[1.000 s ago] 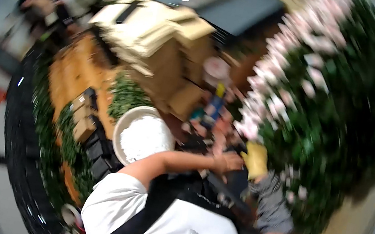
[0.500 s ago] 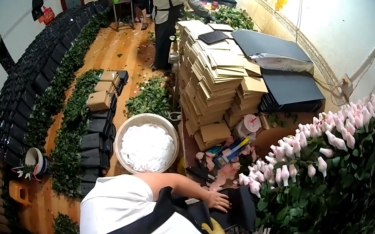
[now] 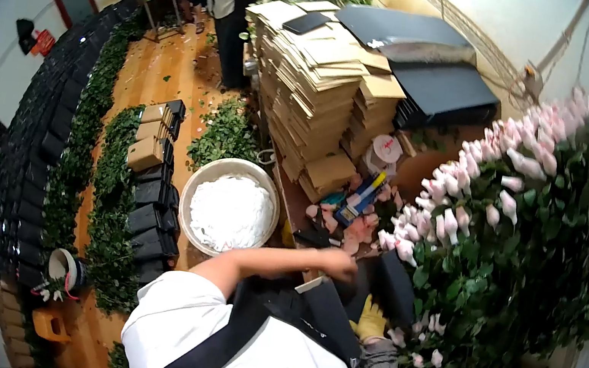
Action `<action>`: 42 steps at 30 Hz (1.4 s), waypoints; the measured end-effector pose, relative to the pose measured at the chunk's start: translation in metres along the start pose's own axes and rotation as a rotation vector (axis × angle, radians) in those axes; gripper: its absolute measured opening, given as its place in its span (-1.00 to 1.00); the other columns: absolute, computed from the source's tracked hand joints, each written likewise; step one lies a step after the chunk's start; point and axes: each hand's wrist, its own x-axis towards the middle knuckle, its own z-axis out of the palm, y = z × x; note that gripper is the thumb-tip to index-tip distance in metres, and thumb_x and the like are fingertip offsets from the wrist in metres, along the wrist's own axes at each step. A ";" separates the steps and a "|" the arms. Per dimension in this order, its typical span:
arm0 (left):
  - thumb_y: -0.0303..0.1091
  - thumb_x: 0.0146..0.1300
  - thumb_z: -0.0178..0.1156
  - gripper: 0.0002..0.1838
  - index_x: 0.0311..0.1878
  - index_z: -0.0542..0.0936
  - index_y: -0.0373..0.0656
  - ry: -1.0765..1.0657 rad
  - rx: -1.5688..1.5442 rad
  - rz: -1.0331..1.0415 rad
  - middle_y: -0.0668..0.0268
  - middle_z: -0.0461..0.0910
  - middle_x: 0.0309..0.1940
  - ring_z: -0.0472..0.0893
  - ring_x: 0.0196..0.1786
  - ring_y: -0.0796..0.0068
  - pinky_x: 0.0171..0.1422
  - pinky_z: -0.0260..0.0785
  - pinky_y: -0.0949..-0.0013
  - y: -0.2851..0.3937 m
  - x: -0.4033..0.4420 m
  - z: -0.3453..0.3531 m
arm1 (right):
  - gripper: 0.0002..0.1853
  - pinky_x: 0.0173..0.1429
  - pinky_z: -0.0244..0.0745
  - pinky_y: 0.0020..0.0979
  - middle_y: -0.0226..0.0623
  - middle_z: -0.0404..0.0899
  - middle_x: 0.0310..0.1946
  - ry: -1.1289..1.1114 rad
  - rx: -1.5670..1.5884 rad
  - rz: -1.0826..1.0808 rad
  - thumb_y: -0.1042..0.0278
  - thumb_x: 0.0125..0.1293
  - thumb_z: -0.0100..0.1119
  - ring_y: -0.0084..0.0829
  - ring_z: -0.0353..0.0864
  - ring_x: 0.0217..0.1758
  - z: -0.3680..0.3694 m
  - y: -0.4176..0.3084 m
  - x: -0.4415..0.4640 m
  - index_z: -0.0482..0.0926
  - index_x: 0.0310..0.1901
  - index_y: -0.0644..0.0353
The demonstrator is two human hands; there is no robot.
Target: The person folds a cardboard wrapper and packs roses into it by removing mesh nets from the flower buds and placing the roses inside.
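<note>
My left hand [image 3: 340, 265], bare and smeared by motion, hovers over or touches a black sheet [image 3: 360, 278] at the table's near edge; its fingers look curled, but I cannot make out anything in them. My right hand [image 3: 370, 321], in a yellow glove below a grey sleeve, rests against the black sheet with its fingers stretched out. A black panel [image 3: 397, 283] stands up just right of both hands, beside the roses. Against my apron leans another black folded piece [image 3: 326, 314] with a pale edge. Several pink roses in white sleeves [image 3: 450, 224] rise on my right above dense green leaves.
Tall stacks of cardboard sheets [image 3: 302, 85] and black folders [image 3: 443, 96] stand ahead. A tub of white pieces [image 3: 230, 212] is at left. A tape dispenser [image 3: 360, 200] lies among pink petals. Rows of black-wrapped bundles [image 3: 31, 142] line the left wall. A co-worker [image 3: 231, 12] stands ahead.
My left hand has lifted from lying spread on the black sheet and moved up, its fingers curling. My gloved right hand has shifted up and right. The view has tilted slightly.
</note>
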 end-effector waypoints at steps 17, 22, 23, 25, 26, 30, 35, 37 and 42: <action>-0.36 0.31 0.25 -0.41 0.38 0.36 -0.28 0.346 0.279 -0.976 -0.23 0.19 0.41 0.30 0.39 -0.25 0.38 0.38 0.00 -0.079 -0.041 -0.160 | 0.30 0.36 0.23 0.04 -0.07 0.21 0.47 0.078 -0.076 0.103 -0.35 0.00 0.43 -0.04 0.26 0.42 0.024 -0.008 0.009 -0.10 0.59 0.17; -0.44 0.31 0.15 -0.47 0.34 0.38 -0.32 0.348 0.238 -0.949 -0.22 0.28 0.33 0.37 0.32 -0.20 0.35 0.38 0.00 -0.101 -0.043 -0.155 | 0.30 0.40 0.18 0.04 -0.07 0.10 0.53 0.086 -0.073 0.103 -0.35 0.00 0.43 -0.05 0.17 0.50 0.032 -0.006 0.010 -0.12 0.60 0.14; -0.32 0.20 0.31 -0.39 0.29 0.39 -0.33 0.454 0.354 -0.922 -0.18 0.35 0.24 0.40 0.28 -0.17 0.31 0.38 -0.01 -0.111 -0.043 -0.149 | 0.30 0.40 0.18 0.04 -0.07 0.10 0.53 0.085 -0.075 0.096 -0.35 0.00 0.43 -0.05 0.17 0.50 0.033 -0.007 0.011 -0.12 0.60 0.14; -0.20 0.09 0.47 -0.28 0.24 0.40 -0.33 0.562 0.466 -0.889 -0.15 0.41 0.15 0.44 0.23 -0.14 0.27 0.39 -0.01 -0.108 -0.046 -0.150 | 0.30 0.45 0.14 0.03 -0.09 0.05 0.55 0.047 -0.034 0.121 -0.35 0.00 0.43 -0.06 0.12 0.54 0.026 -0.008 0.008 -0.12 0.60 0.12; -0.24 0.06 0.45 -0.30 0.23 0.41 -0.34 0.587 0.489 -0.822 -0.18 0.38 0.17 0.41 0.26 -0.15 0.29 0.37 0.01 -0.107 -0.048 -0.149 | 0.30 0.45 0.14 0.03 -0.09 0.05 0.55 0.045 -0.044 0.119 -0.35 0.00 0.43 -0.06 0.12 0.54 0.027 -0.006 0.009 -0.12 0.60 0.12; -0.21 -0.11 0.50 -0.17 0.22 0.37 -0.36 0.765 0.419 -0.549 -0.21 0.36 0.09 0.39 0.27 -0.17 0.32 0.35 0.02 -0.055 -0.072 -0.152 | 0.31 0.46 0.13 0.01 -0.13 0.09 0.54 -0.001 0.001 0.132 -0.35 -0.01 0.44 -0.08 0.12 0.54 0.027 -0.005 0.009 -0.14 0.60 0.09; 0.16 0.16 0.44 0.28 0.59 -0.28 -0.16 0.021 -0.870 -0.119 0.15 0.45 0.09 0.49 0.13 0.35 0.25 0.39 0.30 -0.016 -0.105 -0.129 | 0.29 0.44 0.15 0.03 -0.17 0.18 0.48 -0.014 0.005 0.151 -0.32 0.00 0.45 -0.10 0.18 0.49 0.029 -0.006 0.012 -0.15 0.60 0.06; 0.07 0.33 0.29 -0.02 0.55 -0.03 -0.22 -0.181 -1.099 -0.196 0.24 0.51 -0.02 0.51 -0.02 0.44 0.12 0.42 0.34 -0.033 -0.095 -0.075 | 0.28 0.43 0.16 0.03 -0.18 0.21 0.46 0.076 -0.017 0.126 -0.31 -0.01 0.45 -0.11 0.19 0.48 0.054 0.001 0.020 -0.14 0.60 0.05; -0.20 0.51 0.15 -0.68 0.05 0.60 -0.29 -0.696 -1.678 -0.377 0.49 0.63 -0.26 0.55 -0.27 0.58 -0.21 0.44 0.42 -0.028 -0.019 -0.023 | 0.24 0.44 0.12 0.05 -0.18 0.22 0.44 0.067 -0.014 0.150 -0.33 0.03 0.37 -0.09 0.15 0.51 0.065 0.005 0.028 -0.15 0.60 0.02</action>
